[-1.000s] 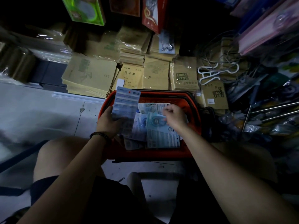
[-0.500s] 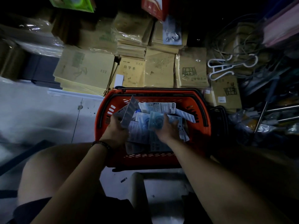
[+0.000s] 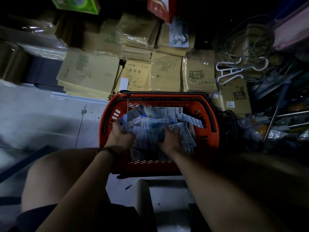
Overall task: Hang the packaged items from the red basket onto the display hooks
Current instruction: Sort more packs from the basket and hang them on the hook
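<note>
Dim shop floor, stock stacked behind | flat blue-white carded packs (image 3: 163,113) lie heaped in the red plastic basket (image 3: 207,114) | likely light, stiff card, slick film: pinch the top edge | your left hand (image 3: 119,137) grips an upright pack, right hand (image 3: 170,141) curls round another | print: "…TION TAPE"; tan paper exercise book (image 3: 134,72) reads 田字本.

The shopping basket (image 3: 203,113) is orange-red, its walls patterned with rows of slots, and its handles (image 3: 211,118) are black. The packaged items (image 3: 163,113) inside are pale blue and white with fine dark print. At 12 o'clock the exercise books (image 3: 165,72) are kraft tan with green line drawings. A bright green box (image 3: 76,4) sits at 11 o'clock and a red box (image 3: 158,7) at 12. The clothes hangers (image 3: 234,71) at 2 o'clock are white. The floor (image 3: 41,118) at 9 o'clock is pale grey.
</note>
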### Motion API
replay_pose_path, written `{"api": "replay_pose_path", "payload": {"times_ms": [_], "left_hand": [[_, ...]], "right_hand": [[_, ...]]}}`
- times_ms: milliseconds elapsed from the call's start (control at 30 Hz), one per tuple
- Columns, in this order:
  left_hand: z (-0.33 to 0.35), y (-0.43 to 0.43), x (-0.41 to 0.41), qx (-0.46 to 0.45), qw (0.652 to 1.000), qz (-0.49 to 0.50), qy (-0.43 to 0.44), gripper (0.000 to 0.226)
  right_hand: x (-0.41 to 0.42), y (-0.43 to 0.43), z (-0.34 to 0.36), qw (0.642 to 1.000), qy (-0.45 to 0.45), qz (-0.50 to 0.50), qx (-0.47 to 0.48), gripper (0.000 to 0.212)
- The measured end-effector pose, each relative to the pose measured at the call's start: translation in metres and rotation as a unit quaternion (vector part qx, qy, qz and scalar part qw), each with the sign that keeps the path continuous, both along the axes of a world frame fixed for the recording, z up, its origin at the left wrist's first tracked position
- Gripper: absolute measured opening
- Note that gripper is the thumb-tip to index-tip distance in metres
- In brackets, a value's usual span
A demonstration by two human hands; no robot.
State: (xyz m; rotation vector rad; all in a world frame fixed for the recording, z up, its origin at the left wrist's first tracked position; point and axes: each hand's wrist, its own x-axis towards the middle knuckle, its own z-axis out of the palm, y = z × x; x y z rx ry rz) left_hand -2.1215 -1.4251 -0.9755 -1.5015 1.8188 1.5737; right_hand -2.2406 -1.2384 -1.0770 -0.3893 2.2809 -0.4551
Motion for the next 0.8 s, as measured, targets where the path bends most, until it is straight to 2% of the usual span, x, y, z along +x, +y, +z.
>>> {"api": "replay_pose_path", "payload": {"times_ms": [100, 233, 300, 433, 500, 533, 633, 800], "left_hand": [[0.010, 0.000, -0.001, 0.035, 0.999, 0.030, 0.007, 0.066], [0.025, 0.005, -0.006, 0.056, 0.995, 0.068, 0.056, 0.066], [0.038, 0.009, -0.010, 0.067, 0.991, 0.087, 0.077, 0.058], [0.056, 0.009, -0.009, 0.164, 0.966, 0.170, 0.104, 0.058], [0.076, 0.017, -0.007, 0.194, 0.958, 0.157, 0.144, 0.045], [0.081, 0.021, -0.005, 0.198, 0.959, 0.140, 0.146, 0.050], [0.111, 0.034, -0.005, 0.149, 0.968, 0.131, 0.153, 0.067], [0.166, 0.053, -0.021, 0.051, 0.986, 0.051, 0.153, 0.074]], "right_hand": [[0.005, 0.010, 0.017, 0.998, 0.021, 0.011, -0.057, 0.063], [0.005, 0.023, 0.047, 0.990, 0.050, 0.076, -0.107, 0.072], [0.003, 0.028, 0.070, 0.984, 0.073, 0.109, -0.120, 0.072], [-0.003, 0.040, 0.123, 0.966, 0.143, 0.157, -0.149, 0.071], [-0.005, 0.045, 0.152, 0.952, 0.184, 0.171, -0.175, 0.072], [-0.006, 0.046, 0.166, 0.945, 0.200, 0.177, -0.191, 0.072], [-0.008, 0.050, 0.211, 0.916, 0.245, 0.205, -0.242, 0.071], [-0.009, 0.055, 0.274, 0.871, 0.294, 0.262, -0.293, 0.071]]}}
